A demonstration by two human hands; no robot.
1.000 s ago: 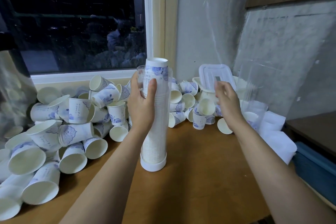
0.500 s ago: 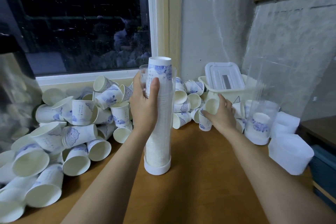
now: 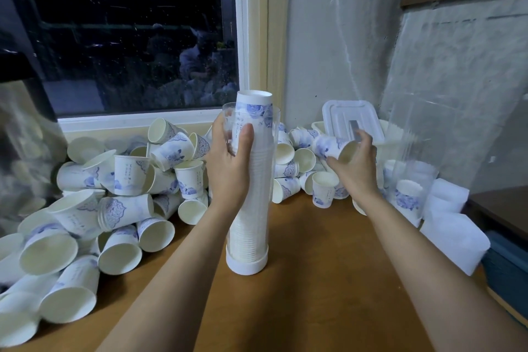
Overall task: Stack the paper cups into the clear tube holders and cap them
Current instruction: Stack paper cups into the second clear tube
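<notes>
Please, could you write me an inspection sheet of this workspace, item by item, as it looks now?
Surface: brown wooden table.
Job's things: clear tube upright on a white cap, full of stacked cups; the top cup sticks out above its rim. A second tube at right holds at least one cup.
Clutter: pile of loose cups at left; white lidded box; white plastic pieces at right.
Hands: left hand grips the clear tube; right hand holds one loose cup.
Cables: nothing seen.
Surroundings: dark window; rough grey wall.

Dark window left, white frame; grey plastered wall right; wooden tabletop below.
</notes>
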